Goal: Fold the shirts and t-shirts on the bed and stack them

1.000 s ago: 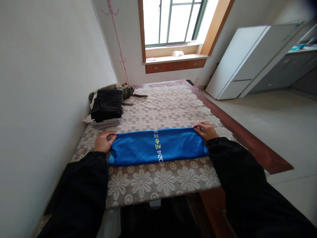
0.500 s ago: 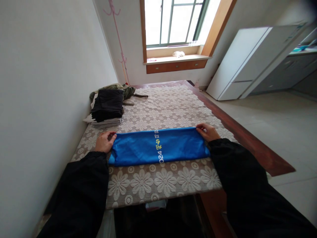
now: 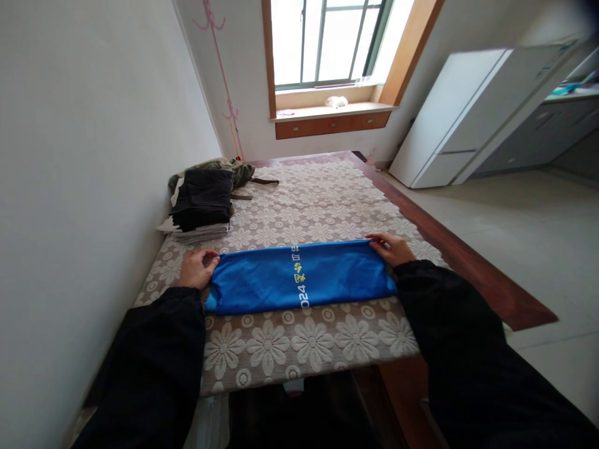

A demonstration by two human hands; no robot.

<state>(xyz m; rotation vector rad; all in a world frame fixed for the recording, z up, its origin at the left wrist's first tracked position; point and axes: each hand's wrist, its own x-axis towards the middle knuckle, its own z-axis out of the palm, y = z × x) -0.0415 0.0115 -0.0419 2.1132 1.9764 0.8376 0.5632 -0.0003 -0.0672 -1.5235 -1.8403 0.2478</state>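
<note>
A shiny blue shirt (image 3: 262,280), folded into a long flat strip, lies across the near part of the table. White and yellow lettering runs down its middle. At its far left corner my left hand (image 3: 199,268) is closed, thumb and fingers pinching the fabric. My right hand (image 3: 393,247) pinches the far right corner, fingers stretched along the edge. Both sleeves are black. Under the shirt is a tablecloth (image 3: 266,344) with white flower patterns.
At the back left, by the wall, sits a stack of folded dark clothes (image 3: 203,196) on lighter ones, with a camouflage garment (image 3: 241,171) behind. Dark red wood (image 3: 468,274) edges the table's right side. Beyond stand a pink coat rack (image 3: 219,62) and a white fridge (image 3: 468,106).
The fingertips of my right hand have shifted slightly left along the shirt's far edge. My left hand and the shirt look nearly the same.
</note>
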